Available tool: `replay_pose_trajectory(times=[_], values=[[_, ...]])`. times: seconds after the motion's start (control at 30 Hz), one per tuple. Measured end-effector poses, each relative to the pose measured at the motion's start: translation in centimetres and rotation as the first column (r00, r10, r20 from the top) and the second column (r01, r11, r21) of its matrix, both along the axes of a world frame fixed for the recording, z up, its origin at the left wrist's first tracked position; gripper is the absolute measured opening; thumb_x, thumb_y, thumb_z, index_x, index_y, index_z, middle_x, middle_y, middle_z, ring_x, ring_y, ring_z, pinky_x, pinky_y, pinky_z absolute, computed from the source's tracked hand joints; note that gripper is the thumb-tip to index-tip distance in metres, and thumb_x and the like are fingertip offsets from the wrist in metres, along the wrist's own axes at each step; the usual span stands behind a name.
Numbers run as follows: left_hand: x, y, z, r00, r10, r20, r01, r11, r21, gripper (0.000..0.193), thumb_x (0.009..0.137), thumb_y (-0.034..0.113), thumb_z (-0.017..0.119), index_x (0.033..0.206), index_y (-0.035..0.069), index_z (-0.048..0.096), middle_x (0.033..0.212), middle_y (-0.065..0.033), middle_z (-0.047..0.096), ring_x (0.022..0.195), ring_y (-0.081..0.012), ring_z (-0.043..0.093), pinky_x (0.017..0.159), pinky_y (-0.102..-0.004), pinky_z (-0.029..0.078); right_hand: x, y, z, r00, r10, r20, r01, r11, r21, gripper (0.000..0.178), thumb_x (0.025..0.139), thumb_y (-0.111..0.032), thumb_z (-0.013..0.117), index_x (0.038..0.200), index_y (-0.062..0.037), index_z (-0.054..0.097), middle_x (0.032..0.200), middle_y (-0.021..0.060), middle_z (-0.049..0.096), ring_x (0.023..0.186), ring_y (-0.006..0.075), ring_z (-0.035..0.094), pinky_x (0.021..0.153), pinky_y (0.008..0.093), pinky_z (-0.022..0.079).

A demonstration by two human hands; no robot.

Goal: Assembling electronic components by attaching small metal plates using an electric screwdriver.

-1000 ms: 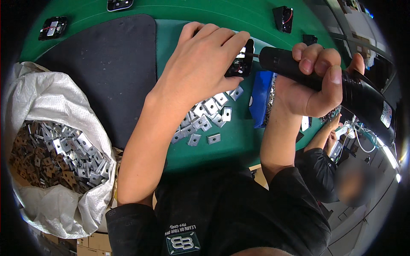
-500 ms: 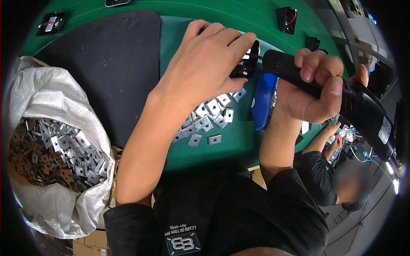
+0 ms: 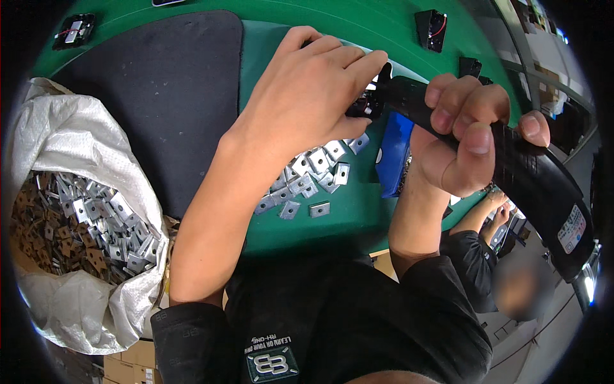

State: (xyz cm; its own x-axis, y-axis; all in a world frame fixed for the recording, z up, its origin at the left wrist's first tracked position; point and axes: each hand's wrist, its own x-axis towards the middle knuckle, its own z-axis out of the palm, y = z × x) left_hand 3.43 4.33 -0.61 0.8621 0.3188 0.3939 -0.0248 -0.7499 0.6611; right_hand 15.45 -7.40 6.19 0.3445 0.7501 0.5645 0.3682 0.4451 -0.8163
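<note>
My left hand [image 3: 300, 96] is closed around a small black plastic housing [image 3: 366, 106], seen only in part beside my thumb. My right hand [image 3: 470, 131] grips a black electric screwdriver [image 3: 537, 169], its body slanting down to the right. The screwdriver's front end meets the housing's right side. Its bit is hidden there, so I cannot tell what it touches. Below my left hand lie several silver square metal pieces with a central hole [image 3: 318, 162], loosely heaped on the green surface.
A white woven sack [image 3: 121, 137] full of similar metal pieces stands left. Beside it lies a dark mat [image 3: 179, 102]. A blue box [image 3: 391, 150] sits near my right forearm. Black housings [image 3: 431, 31] lie at the far edge. Another person [image 3: 473, 256] works at right.
The screwdriver has moved left against the housing, and its thin shaft no longer shows. Its rear end has swung lower. My left hand stays almost in place.
</note>
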Motion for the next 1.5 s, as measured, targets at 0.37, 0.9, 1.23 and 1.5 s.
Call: replay_pose_trajectory(times=[0.37, 0.9, 1.23, 1.5], values=[[-0.1, 0.0, 0.1, 1.0, -0.02, 0.004, 0.02, 0.999, -0.034, 0.071, 0.061, 0.025, 0.081, 0.126, 0.009, 0.058, 0.11, -0.0107, 0.066, 0.101, -0.0272, 0.06, 0.092, -0.0381, 0.041, -1.7, 1.5, -0.4, 0.966, -0.134, -0.223, 0.188, 0.951, 0.244, 0.076, 0.079, 0.007, 0.063, 0.141, -0.0057, 0.022, 0.069, 0.009, 0.057, 0.054, 0.0192, 0.057, 0.058, 0.0339, 0.054], [2.0, 4.1, 1.9, 0.964, 0.229, -0.132, -0.195, 0.954, 0.226, 0.063, 0.074, 0.026, 0.078, 0.129, 0.004, 0.056, 0.119, -0.0188, 0.063, 0.111, -0.0355, 0.059, 0.094, -0.0408, 0.048, 1.0, -7.2, 1.7, 0.88, -0.357, -0.314, 0.441, 0.86, 0.258, 0.07, 0.083, -0.006, 0.061, 0.142, -0.0025, 0.023, 0.071, 0.0085, 0.056, 0.055, 0.0167, 0.052, 0.058, 0.0377, 0.049], [-0.3, 4.9, 4.9, 0.921, 0.384, -0.064, -0.323, 0.845, 0.426, 0.056, 0.075, 0.019, 0.077, 0.126, 0.008, 0.058, 0.114, -0.016, 0.065, 0.103, -0.0337, 0.062, 0.088, -0.0411, 0.05, 0.8, -6.2, 0.9, 0.904, -0.294, -0.31, 0.381, 0.882, 0.277, 0.066, 0.082, -0.005, 0.065, 0.136, 0.0047, 0.029, 0.069, 0.01, 0.056, 0.054, 0.0163, 0.053, 0.056, 0.0354, 0.051], [-4.5, -1.2, 4.7, 0.883, 0.238, -0.405, -0.226, 0.971, 0.078, 0.024, 0.075, 0.01, 0.073, 0.096, 0.001, 0.067, 0.088, -0.0142, 0.063, 0.081, -0.0299, 0.063, 0.074, -0.0371, 0.05, 1.8, -7.5, 1.0, 0.891, -0.353, -0.285, 0.42, 0.88, 0.221, 0.066, 0.081, -0.008, 0.065, 0.136, 0.0052, 0.03, 0.069, 0.0093, 0.055, 0.053, 0.0172, 0.051, 0.057, 0.036, 0.05]])
